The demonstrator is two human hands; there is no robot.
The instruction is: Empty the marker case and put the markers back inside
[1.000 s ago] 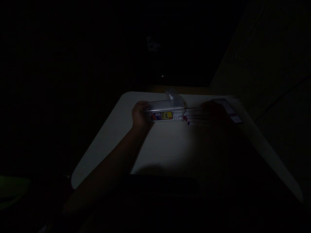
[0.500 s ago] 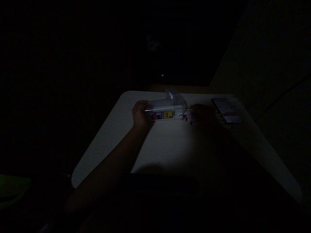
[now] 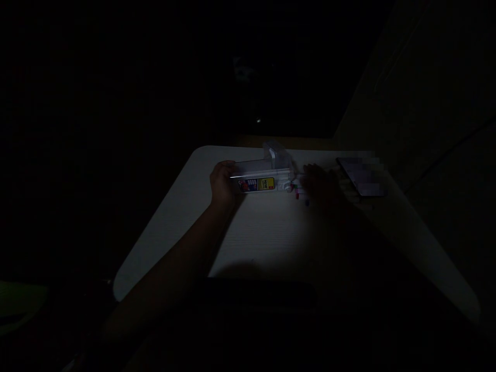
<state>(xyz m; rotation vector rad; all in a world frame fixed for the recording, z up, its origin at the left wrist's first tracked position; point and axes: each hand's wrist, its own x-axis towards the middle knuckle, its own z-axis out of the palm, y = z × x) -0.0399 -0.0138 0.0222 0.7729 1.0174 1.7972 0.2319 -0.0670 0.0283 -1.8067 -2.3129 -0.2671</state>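
Clear case (image 3: pixel 253 175) gripped by left hand (image 3: pixel 222 182) — seemingly steadied, mouth toward markers (image 3: pixel 300 196) — right hand (image 3: pixel 320 183) shadowed, its hold untellable.

The right hand (image 3: pixel 321 182) has shifted left toward the middle of the frame, over the pens (image 3: pixel 300 196); their right ends now show near the phone (image 3: pixel 364 180), and the lowest dark cap (image 3: pixel 307 202) sits further right.

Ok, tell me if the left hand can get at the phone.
Probably not: the left hand is holding the plastic case, and the phone lies on the table's right side, with the right hand and pens between.
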